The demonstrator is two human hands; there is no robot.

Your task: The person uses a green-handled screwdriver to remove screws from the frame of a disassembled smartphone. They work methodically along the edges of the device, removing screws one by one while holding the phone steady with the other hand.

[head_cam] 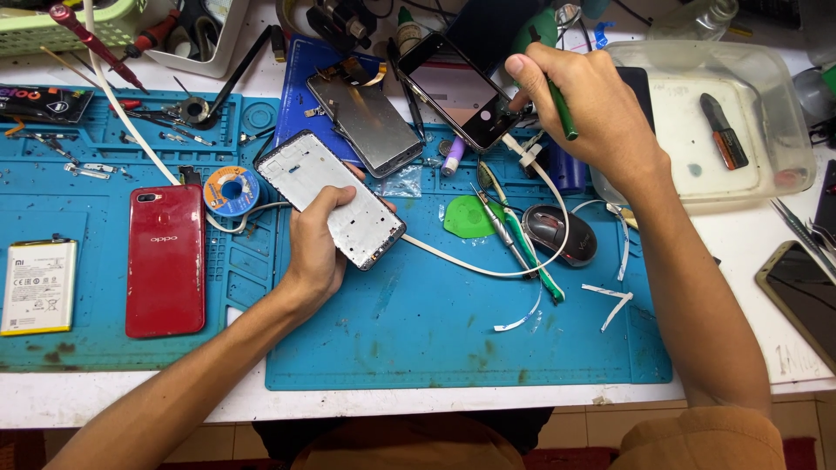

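Underneath everything, a blue rubbery mat (pixel 453 339) with moulded ridges and small pockets covers the middle and left of the frame, stained with dark specks along its lower edge. At the upper right sits a clear plastic tub (pixel 784 113), shallow, with rounded corners and cloudy walls; inside it lies a small dark tool with a red tip (pixel 723 130). A pale green basket (pixel 52 35) with slotted walls shows at the upper left corner, its contents hard to tell.

On the left of the mat lies a glossy red phone (pixel 165 261), back up, and beside it, further left, a flat white battery (pixel 37 287). A grey screen panel (pixel 370 122) rests at upper centre, with a small round blue spool (pixel 231 190) to its lower left.

The left hand (pixel 318 252) is curled around a frame (pixel 335 200), a thin rectangular phone shell, pale and matte inside, tilted in the centre-left of the frame. The right hand (pixel 592 104), at upper centre-right, pinches a slim green tool (pixel 562 109) between thumb and fingers and touches a dark, shiny phone (pixel 457 91) lying tilted there. A small black mouse (pixel 562 235) sits below that hand, a white cable (pixel 488 270) looping round it.
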